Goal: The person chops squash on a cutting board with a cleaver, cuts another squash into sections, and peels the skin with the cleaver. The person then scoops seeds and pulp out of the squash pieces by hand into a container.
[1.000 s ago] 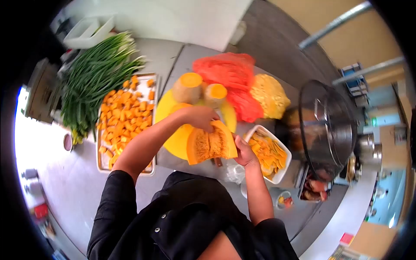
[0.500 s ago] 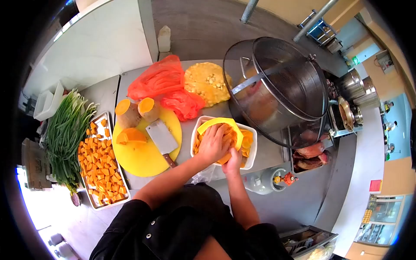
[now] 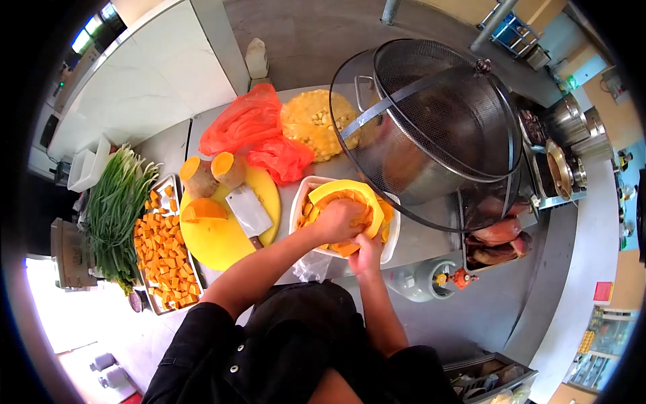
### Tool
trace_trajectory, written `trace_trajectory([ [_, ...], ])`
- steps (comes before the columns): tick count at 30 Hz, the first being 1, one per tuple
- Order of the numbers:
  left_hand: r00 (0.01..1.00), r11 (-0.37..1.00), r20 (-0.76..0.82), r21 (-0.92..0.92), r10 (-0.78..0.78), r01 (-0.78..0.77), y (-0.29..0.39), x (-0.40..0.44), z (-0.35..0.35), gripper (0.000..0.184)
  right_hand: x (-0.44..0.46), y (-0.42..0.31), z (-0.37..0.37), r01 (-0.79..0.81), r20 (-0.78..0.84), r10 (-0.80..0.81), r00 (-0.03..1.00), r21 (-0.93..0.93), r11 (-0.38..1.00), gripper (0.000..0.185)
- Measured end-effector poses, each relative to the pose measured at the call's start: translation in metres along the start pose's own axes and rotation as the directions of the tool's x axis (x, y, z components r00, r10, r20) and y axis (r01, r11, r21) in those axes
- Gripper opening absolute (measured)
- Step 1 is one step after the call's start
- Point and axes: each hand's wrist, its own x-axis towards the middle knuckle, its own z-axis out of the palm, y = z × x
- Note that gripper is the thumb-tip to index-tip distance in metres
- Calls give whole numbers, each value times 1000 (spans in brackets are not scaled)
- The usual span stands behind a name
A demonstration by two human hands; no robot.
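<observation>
Over a white tub point(image 3: 294, 214) of orange scraps, a large hollowed pumpkin piece point(image 3: 367, 192) is tilted. My left hand point(image 3: 342, 221) is curled inside its hollow, against the orange pulp; the fingertips are hidden. Gripping the near edge of this piece, my right hand point(image 3: 367, 254) is closed with its thumb up. On the yellow round board point(image 3: 208, 242) lie a cleaver point(image 3: 247, 210) and a cut pumpkin chunk point(image 3: 203, 210). Two pumpkin ends point(image 3: 197, 176) with orange cut faces stand at the board's far edge.
Diced pumpkin point(image 3: 165, 259) fills a metal tray beside green onions point(image 3: 121, 209). Red plastic bags point(image 3: 245, 124) and a bag of yellow pieces point(image 3: 313, 121) lie behind. A large pot point(image 3: 431, 155) under mesh covers, a meat tray point(image 3: 498, 246) and a gas cylinder point(image 3: 417, 279) are right.
The pumpkin piece and both hands have moved from the board to over the tub. My left hand has since curled deeper into the hollow. The view has swung right.
</observation>
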Motion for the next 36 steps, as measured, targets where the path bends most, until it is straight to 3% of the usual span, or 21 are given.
trace_trajectory([
  [3, 982, 983, 57, -37, 180, -178, -17, -1, -5, 27, 3, 4, -3, -27, 4, 26, 1000, 30, 999, 81],
  [6, 985, 994, 143, -69, 95, -86, -17, -8, -26, 24, 15, 20, -18, -33, 36, 32, 999, 31, 999, 83],
  [7, 989, 990, -70, -46, 132, -135, -15, -11, -22, 25, 17, 21, -22, -67, 25, 65, 998, 61, 996, 84],
  [8, 985, 983, -170, -182, -14, -18, -11, -12, -13, 27, 18, 23, -22, -101, 17, 100, 995, 90, 991, 85],
  [10, 898, 871, -300, -464, -323, 158, -9, -10, 12, 32, 19, 32, -21, 3, 78, -6, 997, 37, 999, 84],
  [11, 880, 806, -250, -551, -405, 214, -1, -3, 15, 52, 17, 32, -16, 56, 109, -56, 992, 8, 998, 84],
  [14, 807, 802, -146, -306, -572, 513, 20, -1, 8, 62, 10, 40, 3, 237, 91, -219, 971, -327, 915, 85],
  [15, 793, 798, -172, -299, -584, 523, 17, 0, 12, 64, 8, 37, 6, 235, 125, -202, 971, -383, 893, 88],
  [18, 796, 815, -217, -295, -566, 499, 15, -2, 16, 56, 11, 52, -2, 253, 142, -210, 967, -495, 831, 89],
  [21, 809, 820, -209, -321, -549, 474, 21, -7, 18, 56, 9, 65, -7, 302, 132, -273, 953, -472, 828, 85],
  [27, 875, 836, -44, -321, -482, 445, 9, -1, 20, 49, 7, 67, -7, 311, 72, -320, 945, -512, 801, 76],
  [30, 949, 892, 161, -329, -270, 310, -7, 0, 11, 38, 10, 63, -6, 162, -63, -175, 982, -182, 970, 75],
  [33, 960, 740, 74, -621, -271, 257, -23, -7, -2, 28, 6, 38, -2, 3, -90, -8, 996, -60, 998, 75],
  [36, 961, 880, -27, -411, -274, 240, -35, -9, -12, 26, 5, 31, 0, 47, -40, -48, 998, -27, 999, 78],
])
